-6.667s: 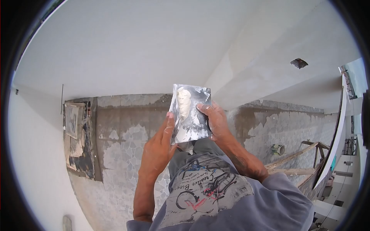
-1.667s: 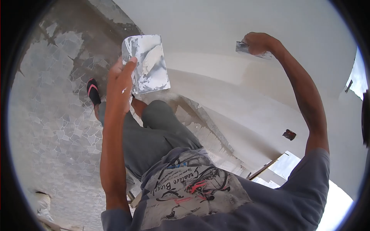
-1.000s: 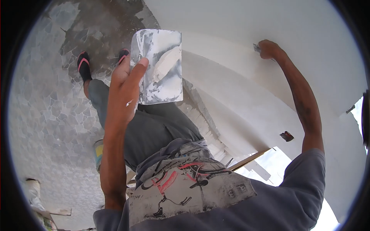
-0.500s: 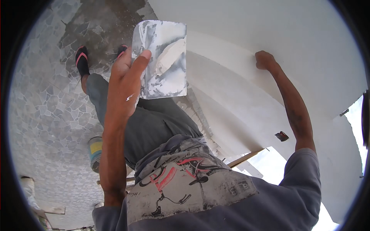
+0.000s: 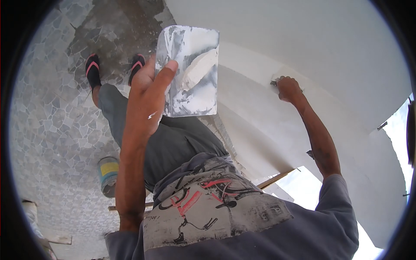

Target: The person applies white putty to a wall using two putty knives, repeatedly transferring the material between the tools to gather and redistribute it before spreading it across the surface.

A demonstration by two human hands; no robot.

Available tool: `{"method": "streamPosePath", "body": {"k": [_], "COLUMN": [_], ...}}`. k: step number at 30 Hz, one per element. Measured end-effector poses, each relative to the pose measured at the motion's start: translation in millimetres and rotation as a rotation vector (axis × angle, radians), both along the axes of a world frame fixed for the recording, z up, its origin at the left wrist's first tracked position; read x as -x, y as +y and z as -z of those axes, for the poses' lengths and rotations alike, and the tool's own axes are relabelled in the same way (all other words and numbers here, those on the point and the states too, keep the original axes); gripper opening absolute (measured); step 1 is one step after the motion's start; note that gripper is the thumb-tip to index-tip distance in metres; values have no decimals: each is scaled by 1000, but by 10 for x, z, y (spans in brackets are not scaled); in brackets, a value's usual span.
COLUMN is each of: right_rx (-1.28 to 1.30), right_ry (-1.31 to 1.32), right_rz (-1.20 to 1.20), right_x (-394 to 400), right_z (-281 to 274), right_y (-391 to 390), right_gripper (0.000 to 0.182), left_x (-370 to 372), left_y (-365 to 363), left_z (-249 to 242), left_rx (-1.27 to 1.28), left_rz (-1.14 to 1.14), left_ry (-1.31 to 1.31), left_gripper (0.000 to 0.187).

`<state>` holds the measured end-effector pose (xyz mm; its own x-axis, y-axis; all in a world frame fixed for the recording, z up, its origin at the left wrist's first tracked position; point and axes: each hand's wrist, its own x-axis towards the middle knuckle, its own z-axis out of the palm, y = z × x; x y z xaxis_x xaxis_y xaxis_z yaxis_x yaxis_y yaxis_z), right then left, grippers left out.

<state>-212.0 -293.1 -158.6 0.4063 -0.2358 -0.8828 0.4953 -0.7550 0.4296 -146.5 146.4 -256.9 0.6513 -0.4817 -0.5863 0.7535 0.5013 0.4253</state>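
Note:
My left hand (image 5: 145,97) grips a flat, plaster-smeared metal plate (image 5: 173,102) by its near edge, thumb on top. A thick streak of white paste (image 5: 200,69) lies across the plate. At the pale curved wall (image 5: 260,104), my right hand (image 5: 289,89) is closed around a small tool (image 5: 274,83), probably a scraper; its dark end shows beside the fingers and the rest is hidden. A lighter patch shows on the wall around that hand.
A can with a yellow and blue label (image 5: 108,173) stands on the mosaic floor (image 5: 65,130) at the left. Sandalled feet (image 5: 92,71) rest near a dark floor patch. A wooden strip (image 5: 275,178) juts out beneath the wall's lower edge.
My right hand has moved down and left along the wall, and the tool's dark end now shows. My left hand and the plate have shifted slightly right and down.

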Motion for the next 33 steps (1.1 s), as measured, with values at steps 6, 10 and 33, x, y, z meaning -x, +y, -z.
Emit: {"method": "streamPosePath", "body": {"k": [6,10,33], "right_rx": [-216,-93,63], "right_ry": [-202,-26,2], "right_rz": [-198,50,-29], "right_x": [595,231,-106], "right_z": [-186,-386,-605], "right_y": [524,926,30], "right_gripper": [22,26,21], "left_x": [-10,-28,-32], "left_y": [12,-18,-119], "left_z": [-132,-185,-229], "left_rx": [22,-25,-13], "left_rz": [5,-1,34], "left_ry": [-9,7,31], "left_gripper": [48,45,43]}}
